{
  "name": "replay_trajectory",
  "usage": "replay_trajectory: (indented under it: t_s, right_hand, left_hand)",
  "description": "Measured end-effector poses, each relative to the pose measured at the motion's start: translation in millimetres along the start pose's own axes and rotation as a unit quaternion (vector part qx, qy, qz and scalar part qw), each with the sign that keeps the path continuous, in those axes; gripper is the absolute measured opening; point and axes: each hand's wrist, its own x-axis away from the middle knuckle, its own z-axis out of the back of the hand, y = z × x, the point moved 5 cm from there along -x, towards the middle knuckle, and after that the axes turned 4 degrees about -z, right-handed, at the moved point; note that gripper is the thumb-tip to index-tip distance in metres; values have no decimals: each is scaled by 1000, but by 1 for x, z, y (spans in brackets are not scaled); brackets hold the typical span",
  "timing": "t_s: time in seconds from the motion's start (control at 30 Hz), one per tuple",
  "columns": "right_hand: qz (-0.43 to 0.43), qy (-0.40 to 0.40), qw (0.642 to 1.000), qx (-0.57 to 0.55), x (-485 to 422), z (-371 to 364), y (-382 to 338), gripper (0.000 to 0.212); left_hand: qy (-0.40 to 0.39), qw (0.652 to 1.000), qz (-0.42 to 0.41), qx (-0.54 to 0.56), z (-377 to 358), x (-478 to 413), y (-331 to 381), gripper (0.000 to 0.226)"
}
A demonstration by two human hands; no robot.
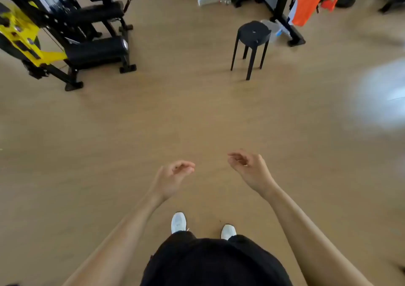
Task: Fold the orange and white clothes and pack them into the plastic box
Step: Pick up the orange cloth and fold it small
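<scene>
- Left hand and right hand: loosely curled, holding nothing.
- Clothes hang beyond the stool; a quick pull may snag them on the rack.

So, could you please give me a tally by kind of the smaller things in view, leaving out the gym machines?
Orange garment: 1
Black stool: 1
Clear plastic box: 1
White shoes: 2
Total: 5
</scene>
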Motion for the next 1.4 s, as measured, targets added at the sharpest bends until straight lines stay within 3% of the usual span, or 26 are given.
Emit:
replay_trajectory:
  t_s: [0.17,0.47,0.87,1.07,1.4]
  right_hand:
    - [-50,-43,997,48,-8,6,36,16]
    - [-103,-44,992,60,-80,17,41,15]
    - [-144,-35,978,149,-253,32,-32,23]
    - [-174,10,979,102,-325,63,-47,19]
    - [-196,46,979,13,-498,159,-31,19]
  left_hand:
    - [-12,999,43,10,-34,-7,-12,14]
    - [-41,994,84,48,-41,-74,-5,17]
    - [-115,990,58,54,5,-300,41,16]
    - [-130,989,61,41,11,-402,80,11]
    - [-160,983,82,-24,-45,-581,174,18]
